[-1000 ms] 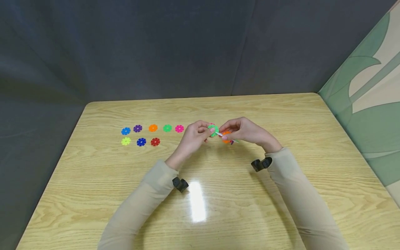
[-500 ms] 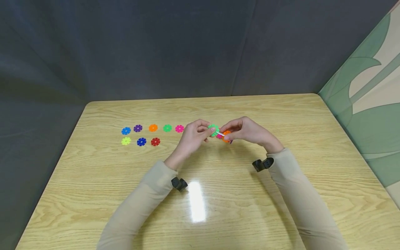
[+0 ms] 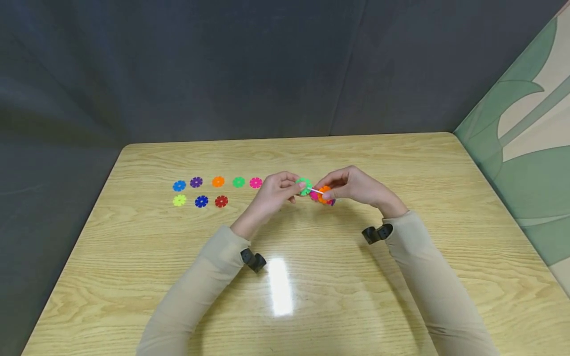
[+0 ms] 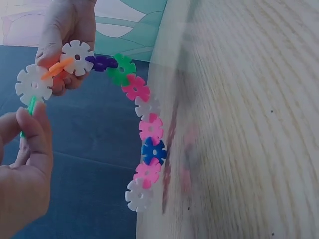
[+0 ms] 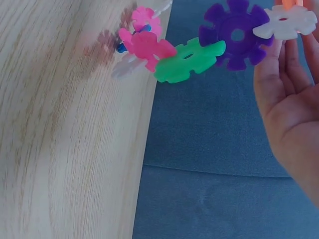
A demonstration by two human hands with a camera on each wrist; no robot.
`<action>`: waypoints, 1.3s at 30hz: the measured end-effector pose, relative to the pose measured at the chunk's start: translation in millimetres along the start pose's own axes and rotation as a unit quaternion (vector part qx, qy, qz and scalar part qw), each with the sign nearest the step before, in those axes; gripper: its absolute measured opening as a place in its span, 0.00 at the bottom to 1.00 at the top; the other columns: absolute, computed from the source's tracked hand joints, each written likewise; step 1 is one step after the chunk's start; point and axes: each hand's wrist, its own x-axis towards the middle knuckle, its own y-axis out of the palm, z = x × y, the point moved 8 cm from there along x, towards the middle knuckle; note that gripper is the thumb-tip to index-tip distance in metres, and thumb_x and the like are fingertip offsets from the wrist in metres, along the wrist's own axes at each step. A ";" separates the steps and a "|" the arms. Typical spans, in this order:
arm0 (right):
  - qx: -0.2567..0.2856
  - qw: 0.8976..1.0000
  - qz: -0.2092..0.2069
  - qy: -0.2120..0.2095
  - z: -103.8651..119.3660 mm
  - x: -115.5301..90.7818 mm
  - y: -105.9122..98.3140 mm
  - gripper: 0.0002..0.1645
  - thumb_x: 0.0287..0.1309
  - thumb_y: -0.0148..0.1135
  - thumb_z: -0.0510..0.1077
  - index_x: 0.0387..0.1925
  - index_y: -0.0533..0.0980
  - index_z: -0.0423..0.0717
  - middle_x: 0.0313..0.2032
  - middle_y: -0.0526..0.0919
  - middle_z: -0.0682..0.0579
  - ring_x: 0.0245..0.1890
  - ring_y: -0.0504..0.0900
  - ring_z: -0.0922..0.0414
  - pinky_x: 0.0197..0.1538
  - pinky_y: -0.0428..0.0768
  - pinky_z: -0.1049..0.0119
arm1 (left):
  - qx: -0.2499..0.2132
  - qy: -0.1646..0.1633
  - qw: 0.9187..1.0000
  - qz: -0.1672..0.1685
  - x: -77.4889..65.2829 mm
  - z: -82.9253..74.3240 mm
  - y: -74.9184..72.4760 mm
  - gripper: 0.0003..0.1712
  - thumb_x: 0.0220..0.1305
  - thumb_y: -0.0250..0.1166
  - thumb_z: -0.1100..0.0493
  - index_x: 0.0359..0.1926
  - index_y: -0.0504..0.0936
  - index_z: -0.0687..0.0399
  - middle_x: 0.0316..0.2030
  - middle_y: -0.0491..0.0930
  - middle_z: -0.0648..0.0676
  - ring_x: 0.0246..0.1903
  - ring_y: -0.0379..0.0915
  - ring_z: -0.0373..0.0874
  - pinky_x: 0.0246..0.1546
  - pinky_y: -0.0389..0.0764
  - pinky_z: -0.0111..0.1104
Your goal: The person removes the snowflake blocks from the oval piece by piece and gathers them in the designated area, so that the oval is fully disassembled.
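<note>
My left hand pinches a green notched disc between thumb and fingers, above the table. In the left wrist view the green disc meets the edge of a white disc, whose other side joins an orange disc. Thumb and fingers of my right hand grip the chain around that orange disc. From there the linked discs run on through a white one, a purple disc and a green disc. Pink, white and blue discs hang below, close over the table.
On the wooden table, loose notched discs lie in two rows to the left, among them a red disc, a yellow disc and a pink disc. A dark curtain stands behind the table's far edge.
My right hand has shifted slightly right with the chain, while the left stays nearly in place with the green disc. The white disc between them shows more edge-on.
</note>
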 end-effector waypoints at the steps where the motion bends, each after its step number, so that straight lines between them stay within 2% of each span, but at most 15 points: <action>1: 0.000 1.000 -0.001 0.000 0.0 0.4 -0.2 0.16 0.57 0.64 0.36 0.47 0.79 0.33 0.35 0.86 0.60 0.32 0.81 0.62 0.41 0.81 0.63 | -0.009 -0.003 1.000 -0.001 0.4 1.3 0.0 0.15 0.68 0.59 0.58 0.50 0.76 0.65 0.41 0.83 0.64 0.31 0.76 0.46 0.39 0.80 0.42; 4: -0.003 1.000 -0.007 0.003 -1.0 1.7 -1.6 0.16 0.56 0.65 0.37 0.46 0.80 0.34 0.34 0.86 0.59 0.31 0.81 0.61 0.39 0.80 0.64 | -0.045 -0.015 0.999 -0.006 1.5 4.8 0.6 0.17 0.67 0.59 0.59 0.52 0.75 0.66 0.45 0.82 0.66 0.38 0.78 0.50 0.50 0.80 0.50; 7: -0.007 1.000 -0.013 0.007 -1.7 2.3 -2.9 0.16 0.56 0.66 0.37 0.46 0.80 0.35 0.33 0.86 0.59 0.31 0.81 0.61 0.38 0.80 0.64 | -0.084 -0.030 0.996 -0.017 1.8 8.1 1.3 0.18 0.66 0.61 0.61 0.53 0.74 0.67 0.48 0.81 0.66 0.44 0.79 0.56 0.55 0.78 0.52; 9: -0.006 1.000 -0.011 0.008 -1.8 2.1 -3.1 0.16 0.56 0.65 0.36 0.46 0.80 0.34 0.34 0.86 0.58 0.31 0.81 0.61 0.38 0.81 0.64 | -0.106 -0.038 0.993 -0.027 1.4 9.7 1.4 0.17 0.65 0.62 0.62 0.52 0.74 0.67 0.48 0.81 0.66 0.44 0.80 0.55 0.56 0.77 0.51; 12: -0.005 1.000 -0.005 0.013 -2.5 1.8 -2.9 0.16 0.57 0.63 0.35 0.48 0.79 0.33 0.36 0.86 0.56 0.31 0.82 0.61 0.39 0.82 0.66 | -0.120 -0.038 0.991 -0.044 0.6 10.4 1.0 0.15 0.63 0.63 0.64 0.49 0.76 0.67 0.47 0.81 0.66 0.40 0.82 0.48 0.55 0.79 0.49; 15: -0.005 1.000 0.001 0.017 -3.8 1.8 -2.3 0.15 0.60 0.61 0.35 0.48 0.79 0.33 0.37 0.86 0.53 0.32 0.83 0.61 0.41 0.82 0.66 | -0.096 -0.021 0.993 -0.057 -0.8 8.0 0.5 0.14 0.63 0.63 0.63 0.48 0.76 0.67 0.45 0.82 0.67 0.39 0.82 0.52 0.52 0.81 0.48; 19: -0.010 1.000 -0.001 0.017 -4.5 2.0 -2.2 0.13 0.62 0.60 0.38 0.45 0.79 0.34 0.39 0.86 0.52 0.34 0.82 0.60 0.44 0.81 0.66 | -0.028 0.004 0.998 -0.054 -3.3 1.5 1.7 0.16 0.65 0.62 0.60 0.49 0.75 0.66 0.43 0.83 0.67 0.43 0.81 0.61 0.50 0.82 0.46; 25: -0.017 1.000 -0.002 0.010 -4.0 2.9 -1.4 0.10 0.62 0.59 0.37 0.42 0.79 0.33 0.34 0.86 0.55 0.33 0.80 0.61 0.43 0.80 0.63 | 0.018 0.009 0.999 -0.031 -4.4 -3.2 2.7 0.16 0.67 0.60 0.57 0.50 0.74 0.65 0.43 0.84 0.65 0.43 0.81 0.61 0.51 0.82 0.45; 31: -0.031 0.999 -0.006 0.018 -7.9 4.2 -1.0 0.09 0.63 0.57 0.36 0.41 0.79 0.34 0.30 0.84 0.59 0.32 0.79 0.61 0.44 0.79 0.58 | 0.013 0.005 0.999 -0.029 -3.8 -7.3 0.1 0.17 0.68 0.60 0.57 0.50 0.73 0.66 0.43 0.84 0.65 0.43 0.82 0.59 0.47 0.84 0.35; 34: -0.035 0.999 -0.008 0.015 -7.4 4.8 -0.9 0.10 0.63 0.57 0.36 0.42 0.79 0.35 0.31 0.84 0.57 0.32 0.79 0.61 0.45 0.79 0.58 | -0.009 -0.007 1.000 -0.029 -3.2 -5.6 -1.7 0.17 0.67 0.60 0.58 0.52 0.73 0.66 0.45 0.83 0.66 0.45 0.82 0.59 0.48 0.84 0.37; 37: -0.043 0.999 -0.015 0.014 -5.0 3.9 -2.4 0.10 0.64 0.58 0.38 0.43 0.79 0.35 0.31 0.85 0.57 0.31 0.79 0.62 0.45 0.79 0.62 | -0.026 -0.020 0.999 -0.032 -3.6 -0.7 -6.1 0.17 0.66 0.61 0.58 0.51 0.74 0.64 0.45 0.83 0.66 0.47 0.80 0.60 0.51 0.82 0.42; 39: -0.048 0.999 -0.021 0.015 -3.9 2.8 -4.3 0.11 0.64 0.58 0.39 0.43 0.79 0.36 0.32 0.85 0.57 0.32 0.79 0.62 0.45 0.79 0.66 | -0.021 -0.021 0.999 -0.033 -5.0 2.9 -11.3 0.15 0.65 0.62 0.58 0.49 0.76 0.63 0.43 0.83 0.63 0.47 0.80 0.59 0.52 0.81 0.45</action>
